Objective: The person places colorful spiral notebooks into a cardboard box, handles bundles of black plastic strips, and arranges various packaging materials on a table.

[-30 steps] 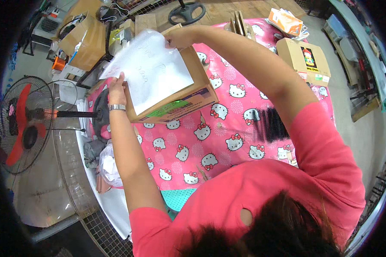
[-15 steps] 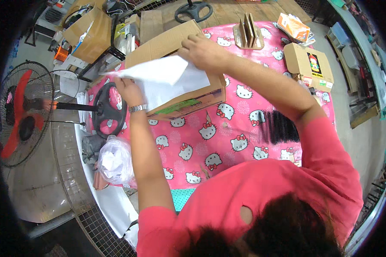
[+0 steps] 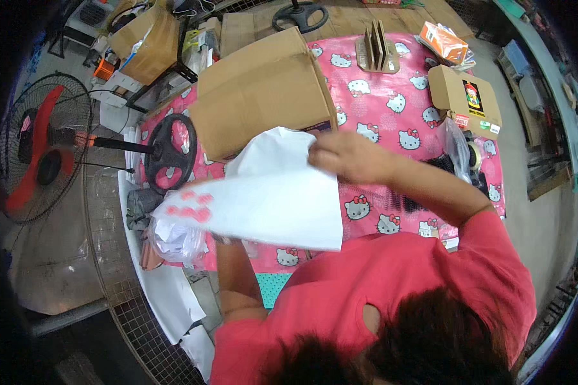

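A large white sheet (image 3: 270, 205) with a few pink marks near its left end hangs loosely folded in front of me; whether it is paper or thin plastic I cannot tell. My right hand (image 3: 350, 157) is closed on its upper right edge. Behind the sheet my left hand is hidden, and only my left forearm (image 3: 239, 276) shows below it. Just beyond stands a brown cardboard box (image 3: 260, 93), its top flaps lying over the opening. The sheet covers the box's near lower edge.
A clear plastic bag (image 3: 167, 240) of white pieces and a steering-wheel-shaped stand (image 3: 191, 154) sit at the left. Left of the table is a red-bladed fan (image 3: 45, 154). A wooden slotted holder (image 3: 377, 51), an orange packet (image 3: 444, 43) and a smaller carton (image 3: 440, 90) lie toward the right.
The white sheet has come off the box toward me, with my right hand moving nearer and to the right. The box's flap now lies down over its top.
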A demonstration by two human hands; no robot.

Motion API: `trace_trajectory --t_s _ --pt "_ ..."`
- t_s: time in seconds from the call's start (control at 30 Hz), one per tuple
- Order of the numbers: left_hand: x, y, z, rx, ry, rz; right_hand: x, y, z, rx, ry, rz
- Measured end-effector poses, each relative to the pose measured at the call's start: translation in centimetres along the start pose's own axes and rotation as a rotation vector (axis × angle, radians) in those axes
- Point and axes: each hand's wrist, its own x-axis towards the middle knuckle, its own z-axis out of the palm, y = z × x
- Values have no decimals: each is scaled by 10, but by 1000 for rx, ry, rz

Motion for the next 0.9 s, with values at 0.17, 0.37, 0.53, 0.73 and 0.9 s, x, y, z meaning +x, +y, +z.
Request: trace_trajectory --t_s 0.17,0.37,0.53,0.73,0.9 --pt "-79 39 -24 -208 41 -44 -13 -41 3 44 32 -29" --pt "-99 60 -50 -287 38 -25 8 -88 -28 235 103 -26" --pt "-110 55 -15 -215 97 -148 12 -81 -4 1058 176 925" --pt "-115 47 -36 126 113 -185 16 -70 67 1460 234 1128" --pt "-132 55 -56 34 97 -359 40 -108 111 1374 303 1057"
